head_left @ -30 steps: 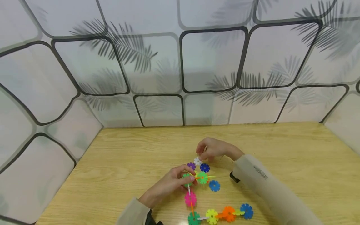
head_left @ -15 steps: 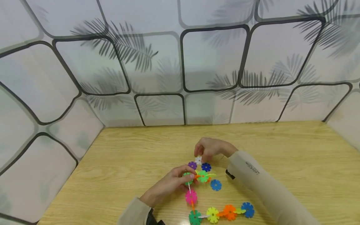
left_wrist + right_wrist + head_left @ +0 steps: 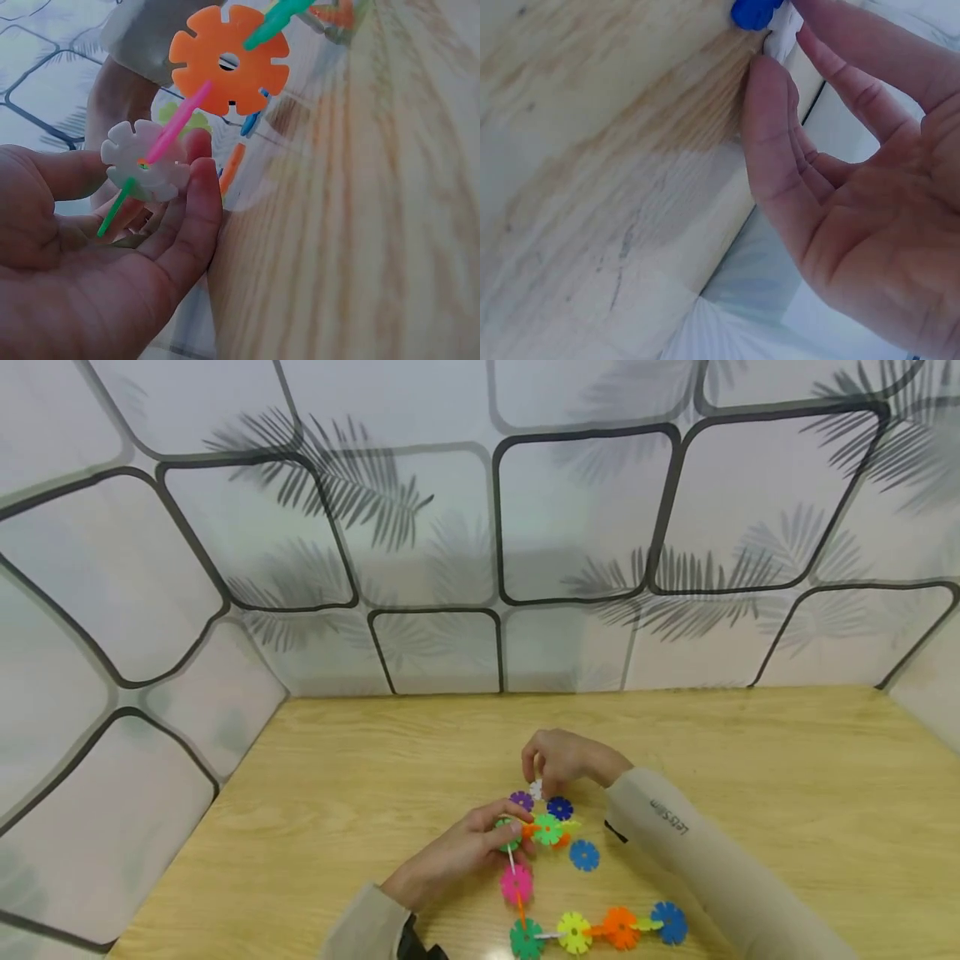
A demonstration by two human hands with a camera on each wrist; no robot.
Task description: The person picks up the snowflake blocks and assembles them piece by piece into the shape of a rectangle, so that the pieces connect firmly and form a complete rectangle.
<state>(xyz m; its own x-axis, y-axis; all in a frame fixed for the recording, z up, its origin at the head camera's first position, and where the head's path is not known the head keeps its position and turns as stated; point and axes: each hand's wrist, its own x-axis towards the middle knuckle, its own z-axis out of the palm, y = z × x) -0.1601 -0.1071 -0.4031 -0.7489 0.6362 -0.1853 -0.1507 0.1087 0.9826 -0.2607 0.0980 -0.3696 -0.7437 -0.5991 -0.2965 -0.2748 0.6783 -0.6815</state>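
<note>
Slotted plastic snowflake discs are linked in a chain on the table. My left hand point(image 3: 468, 847) grips the chain at a light green disc point(image 3: 509, 834), partly covered by the thumb and fingers. In the left wrist view that green disc point(image 3: 116, 208) shows edge-on, joined to a white connecting disc point(image 3: 154, 159) near the fingertips. My right hand point(image 3: 566, 758) pinches another white disc point(image 3: 536, 789) at the far end; in the right wrist view this white disc point(image 3: 782, 36) lies between thumb and fingers. Beside it are a purple disc point(image 3: 521, 802) and a dark blue disc point(image 3: 559, 808).
Nearer me, the chain continues through a pink disc point(image 3: 517, 884) and a dark green disc point(image 3: 527, 938), then right to a blue disc point(image 3: 669, 923). A lighter blue disc point(image 3: 584, 855) lies near the middle. The wooden table point(image 3: 360, 760) meets a patterned curtain point(image 3: 435, 652) behind.
My right hand has shifted slightly and its fingers have closed in on the white disc. The left hand keeps its grip on the green disc. The head view has panned slightly.
</note>
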